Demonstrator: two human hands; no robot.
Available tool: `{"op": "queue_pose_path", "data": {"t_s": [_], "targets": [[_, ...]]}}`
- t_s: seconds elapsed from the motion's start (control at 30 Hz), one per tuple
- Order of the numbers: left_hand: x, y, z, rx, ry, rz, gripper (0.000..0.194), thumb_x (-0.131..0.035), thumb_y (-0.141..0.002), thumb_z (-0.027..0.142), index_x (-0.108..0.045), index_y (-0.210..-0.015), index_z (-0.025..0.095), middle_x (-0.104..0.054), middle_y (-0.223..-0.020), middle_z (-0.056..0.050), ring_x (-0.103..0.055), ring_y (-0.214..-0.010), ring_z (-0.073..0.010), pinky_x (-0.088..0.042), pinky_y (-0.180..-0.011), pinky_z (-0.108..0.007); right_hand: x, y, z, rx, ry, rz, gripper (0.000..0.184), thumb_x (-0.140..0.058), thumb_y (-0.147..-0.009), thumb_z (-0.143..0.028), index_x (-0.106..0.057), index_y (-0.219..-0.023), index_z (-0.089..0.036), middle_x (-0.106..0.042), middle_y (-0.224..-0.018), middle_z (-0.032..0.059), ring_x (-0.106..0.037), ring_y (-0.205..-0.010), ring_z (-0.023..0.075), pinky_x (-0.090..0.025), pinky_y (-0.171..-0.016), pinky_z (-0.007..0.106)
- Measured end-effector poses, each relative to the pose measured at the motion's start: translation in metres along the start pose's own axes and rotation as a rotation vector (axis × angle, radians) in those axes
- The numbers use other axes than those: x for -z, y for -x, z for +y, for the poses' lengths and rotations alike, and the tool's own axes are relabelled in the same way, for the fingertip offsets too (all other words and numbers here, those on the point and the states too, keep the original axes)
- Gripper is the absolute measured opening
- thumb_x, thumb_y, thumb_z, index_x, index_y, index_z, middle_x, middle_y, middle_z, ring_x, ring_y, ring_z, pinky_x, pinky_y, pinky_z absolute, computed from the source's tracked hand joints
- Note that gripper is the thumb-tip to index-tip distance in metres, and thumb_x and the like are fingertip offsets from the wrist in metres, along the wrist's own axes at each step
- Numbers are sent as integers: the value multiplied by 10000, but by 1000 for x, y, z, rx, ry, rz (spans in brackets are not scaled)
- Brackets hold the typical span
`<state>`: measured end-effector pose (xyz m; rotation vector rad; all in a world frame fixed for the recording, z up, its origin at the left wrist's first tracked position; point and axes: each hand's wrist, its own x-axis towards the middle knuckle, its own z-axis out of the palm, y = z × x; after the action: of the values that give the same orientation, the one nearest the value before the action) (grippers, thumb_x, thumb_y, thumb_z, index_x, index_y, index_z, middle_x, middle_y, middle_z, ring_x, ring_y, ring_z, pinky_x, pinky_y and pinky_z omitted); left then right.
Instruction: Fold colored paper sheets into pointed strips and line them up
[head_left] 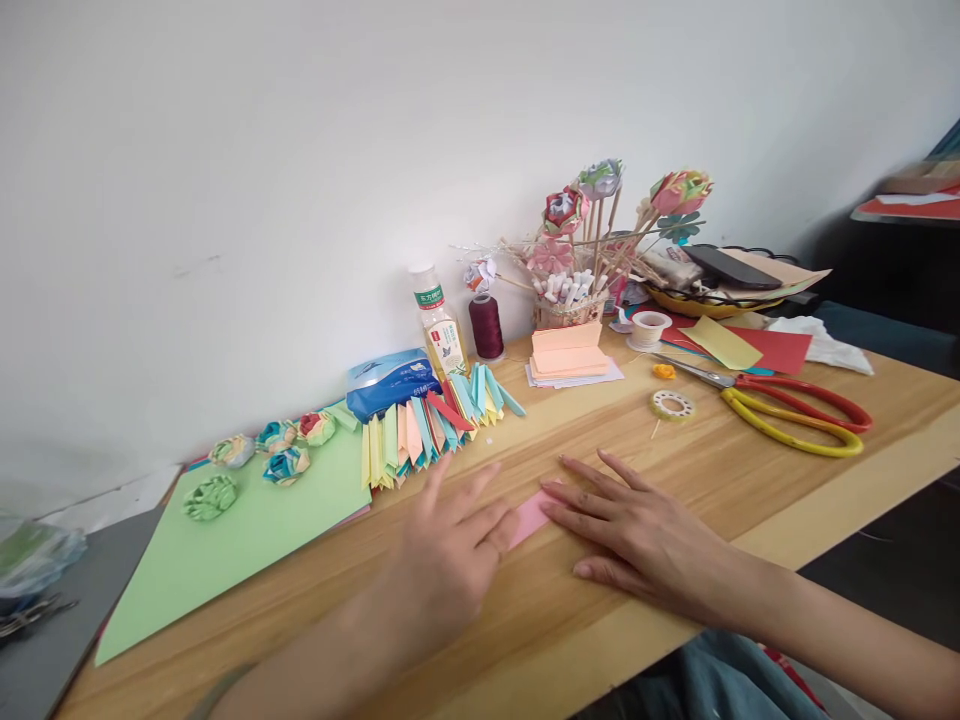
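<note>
The right grip point(645, 530) lies palm down with fingers spread, two fingertips resting on the end of a pink strip point(531, 518) and pinching nothing. The left grip point(454, 545) is blurred, its fingers loosely bent and fanned at the strip's other end; I cannot tell whether it has hold of the paper. The strip lies on the counter point(570, 430) between the two, partly covered by the left fingers.

Just beyond the left fingers, a crowded row of folded slips point(427, 425) limits the room on that side. Behind the row are a blue pack point(394, 380), a bottle point(442, 335) and maroon thread point(486, 328). To the left, a green sheet point(277, 540) carries several paper flowers point(212, 497).

Past the right fingers lies a tape roll point(673, 404), with a small orange piece point(664, 371) near it. The scissors point(750, 382) take up much of the right side, handles toward the counter's edge.

Farther back, a peach stack point(568, 352) sits before a box point(566, 312) of rolled paper, with stemmed flowers rising around it. Right of these come a white spool point(649, 328), red paper point(784, 350), a yellow sheet point(724, 343) and crumpled white tissue point(825, 343).
</note>
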<state>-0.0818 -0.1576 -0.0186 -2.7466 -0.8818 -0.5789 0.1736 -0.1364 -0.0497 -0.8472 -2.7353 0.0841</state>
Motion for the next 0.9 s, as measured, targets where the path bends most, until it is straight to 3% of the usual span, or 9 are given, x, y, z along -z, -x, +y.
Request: {"op": "queue_pose_path", "data": {"t_s": [0.13,0.23,0.47,0.57,0.63,0.7,0.77,0.83,0.9], "targets": [[-19,-19,4,-105,-100,-184,394,-335,-899,74,-478,-1264,45,-582,-1244,-126,-357,-1303,-317,-250,-1034,-602,-2,0,2,-15,-11,-4,532,-483,-898,-453,-396,-1377,-239,-496,-1352,78,-302,-1327,316,-297,-1025,602],[-26,-14,6,-131,-184,-201,385,-324,-917,88,-472,-1265,15,-567,-1258,-145,-358,-1298,-339,-245,-1029,-604,-2,1,2,-26,-14,-23,520,-467,-906,-449,-385,-1383,-260,-487,-1361,61,-282,-1337,308,-284,-1034,599],[-10,38,10,-147,-312,-199,366,-371,-916,124,-505,-1251,65,-513,-1317,-157,-250,-1363,-274,-149,-1083,-599,-4,3,4,-25,14,3,500,-468,-905,-449,-405,-1371,-276,-523,-1333,46,-311,-1325,311,-296,-1023,595],[-2,53,6,-99,-290,-165,386,-369,-892,90,-494,-1258,104,-563,-1269,-129,-246,-1367,-247,-59,-1084,-627,-3,-1,5,-13,54,70,415,-462,-917,-415,-505,-1300,-261,-591,-1260,50,-415,-1266,282,-300,-1028,559],[1,54,2,-69,-190,-134,432,-354,-845,34,-495,-1248,97,-646,-1142,-114,-316,-1334,-263,-39,-1071,-645,-1,-6,4,-3,73,124,319,-430,-941,-343,-593,-1193,-234,-647,-1173,53,-522,-1156,249,-371,-985,488],[4,49,-2,-26,-65,-41,442,-354,-804,-2,-540,-1190,106,-700,-989,-85,-425,-1263,-281,-108,-1072,-635,3,-12,3,29,93,146,290,-380,-957,-240,-640,-1078,-198,-688,-1064,65,-594,-997,220,-452,-861,395],[6,41,-4,49,50,61,403,-365,-795,-6,-593,-1097,131,-711,-903,-67,-532,-1152,-276,-307,-1032,-561,6,-19,1,66,122,127,302,-351,-949,-166,-652,-981,-171,-703,-948,79,-609,-838,204,-467,-709,331],[6,33,-2,145,171,106,361,-368,-804,8,-625,-1010,157,-709,-873,-59,-611,-1004,-241,-492,-870,-417,8,-24,0,47,123,99,302,-359,-937,-146,-654,-879,-167,-695,-810,73,-592,-712,194,-436,-608,303],[5,26,1,250,303,102,340,-365,-816,37,-645,-946,178,-703,-808,-42,-645,-844,-199,-538,-692,-307,11,-29,-2,-54,53,82,290,-392,-930,-174,-654,-806,-175,-673,-716,56,-585,-660,186,-411,-572,283]]}}
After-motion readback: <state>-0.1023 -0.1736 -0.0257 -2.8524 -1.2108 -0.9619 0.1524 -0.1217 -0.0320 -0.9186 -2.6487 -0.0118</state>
